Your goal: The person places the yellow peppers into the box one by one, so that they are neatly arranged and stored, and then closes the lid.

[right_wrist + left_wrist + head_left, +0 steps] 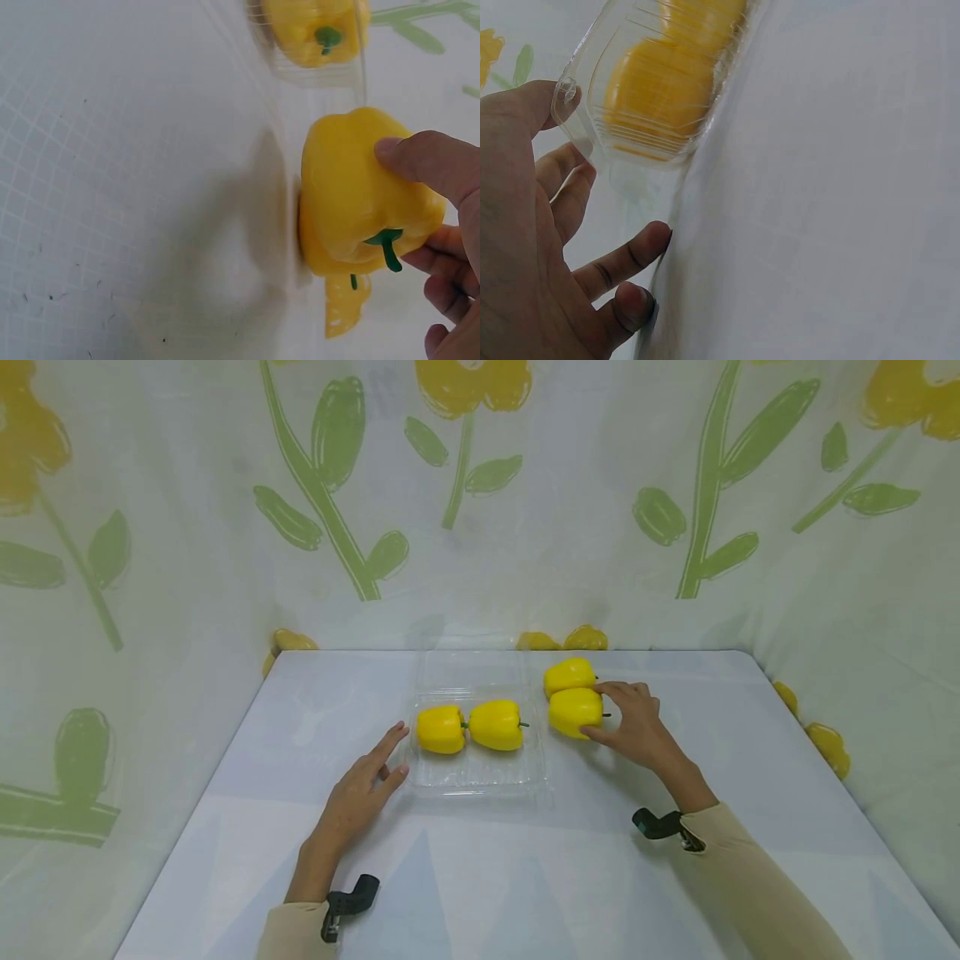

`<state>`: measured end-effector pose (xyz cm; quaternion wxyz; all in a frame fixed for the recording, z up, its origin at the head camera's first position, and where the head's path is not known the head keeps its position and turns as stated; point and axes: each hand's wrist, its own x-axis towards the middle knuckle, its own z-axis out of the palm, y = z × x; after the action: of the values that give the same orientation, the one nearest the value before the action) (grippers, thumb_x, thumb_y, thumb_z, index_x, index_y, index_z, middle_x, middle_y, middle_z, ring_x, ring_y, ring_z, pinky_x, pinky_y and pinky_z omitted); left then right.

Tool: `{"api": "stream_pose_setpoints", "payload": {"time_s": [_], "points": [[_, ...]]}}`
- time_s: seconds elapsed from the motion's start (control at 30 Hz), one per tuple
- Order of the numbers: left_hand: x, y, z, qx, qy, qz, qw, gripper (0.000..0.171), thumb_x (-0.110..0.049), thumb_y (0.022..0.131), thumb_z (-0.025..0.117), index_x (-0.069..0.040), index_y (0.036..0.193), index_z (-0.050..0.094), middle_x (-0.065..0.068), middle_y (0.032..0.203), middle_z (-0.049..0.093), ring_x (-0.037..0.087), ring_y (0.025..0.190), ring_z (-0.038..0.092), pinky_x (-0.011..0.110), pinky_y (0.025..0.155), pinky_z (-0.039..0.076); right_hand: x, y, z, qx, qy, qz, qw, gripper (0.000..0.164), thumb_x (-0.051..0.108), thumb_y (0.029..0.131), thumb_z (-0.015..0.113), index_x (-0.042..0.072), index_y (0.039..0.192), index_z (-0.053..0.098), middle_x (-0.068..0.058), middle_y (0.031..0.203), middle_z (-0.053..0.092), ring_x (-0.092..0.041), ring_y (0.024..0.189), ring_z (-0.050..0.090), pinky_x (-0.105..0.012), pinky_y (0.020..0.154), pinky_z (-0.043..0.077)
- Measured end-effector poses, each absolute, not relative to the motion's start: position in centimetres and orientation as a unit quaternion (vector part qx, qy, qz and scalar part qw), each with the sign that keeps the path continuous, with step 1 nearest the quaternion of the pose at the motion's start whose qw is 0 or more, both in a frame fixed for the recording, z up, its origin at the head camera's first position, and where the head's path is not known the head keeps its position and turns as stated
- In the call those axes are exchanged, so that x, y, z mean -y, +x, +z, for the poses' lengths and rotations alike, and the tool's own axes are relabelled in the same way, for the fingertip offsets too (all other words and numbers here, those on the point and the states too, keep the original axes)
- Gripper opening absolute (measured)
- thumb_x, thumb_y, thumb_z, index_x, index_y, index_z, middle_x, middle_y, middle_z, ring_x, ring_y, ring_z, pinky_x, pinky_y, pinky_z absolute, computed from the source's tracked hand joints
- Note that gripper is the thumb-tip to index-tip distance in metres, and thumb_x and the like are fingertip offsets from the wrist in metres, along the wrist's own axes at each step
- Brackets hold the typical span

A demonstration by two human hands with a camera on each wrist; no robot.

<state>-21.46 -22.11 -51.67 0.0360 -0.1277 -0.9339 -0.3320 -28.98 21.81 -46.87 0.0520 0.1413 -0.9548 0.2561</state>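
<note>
Mid-frame, a clear plastic box [450,773] is seemingly steadied by the spread-fingered left hand [360,793], a yellow pepper [573,712] pinched by the right hand [636,725].

the table [480,893] is white, with a straight far edge and pale blue pointed shapes [420,893] across its near part. the right wrist view shows a faint grid and small dark specks [51,298] on its surface. 1 clear box [480,774] lies on it toward the far edge, slightly left of the middle, its lid [472,672] open on the far side. just right of the box, 1 yellow pepper [567,675] lies on the table; whether the 2nd pepper [573,714], slightly nearer, touches the table cannot be told.
</note>
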Motion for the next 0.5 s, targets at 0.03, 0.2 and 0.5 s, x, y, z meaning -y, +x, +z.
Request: {"api": "stream_pose_setpoints", "payload": {"time_s": [0.03,0.2,0.5], "points": [[22.1,-21.5,-51.7,0.933,-0.129,-0.333,0.038,0.059,-0.042,0.104,0.052,-0.034,0.158,0.03,-0.017,0.162,0.026,0.013,0.081,0.046,0.032,0.061,0.037,-21.8,-28.9,-46.8,0.954,0.142,0.257,0.054,0.073,0.034,0.081,0.085,0.006,0.139,0.052,-0.018,0.144,0.049,-0.038,0.12,0.035,-0.056,0.091,0.024],[22.1,-21.5,-51.7,0.935,-0.129,-0.329,0.04,0.06,-0.041,0.104,0.052,-0.034,0.158,0.029,-0.017,0.162,0.025,0.013,0.081,0.046,0.032,0.061,0.037,-21.8,-28.6,-46.2,0.953,0.14,0.261,0.06,0.073,0.037,0.082,0.084,0.005,0.139,0.052,-0.019,0.144,0.048,-0.038,0.121,0.035,-0.056,0.091,0.024],[22.0,-21.5,-51.7,0.934,-0.126,-0.331,0.037,0.06,-0.041,0.103,0.053,-0.036,0.158,0.028,-0.018,0.162,0.026,0.014,0.082,0.046,0.033,0.06,0.037,-21.5,-27.7,-45.4,0.949,0.145,0.269,0.081,0.071,0.036,0.08,0.085,0.007,0.137,0.054,-0.018,0.142,0.051,-0.037,0.12,0.035,-0.054,0.089,0.024]]}}
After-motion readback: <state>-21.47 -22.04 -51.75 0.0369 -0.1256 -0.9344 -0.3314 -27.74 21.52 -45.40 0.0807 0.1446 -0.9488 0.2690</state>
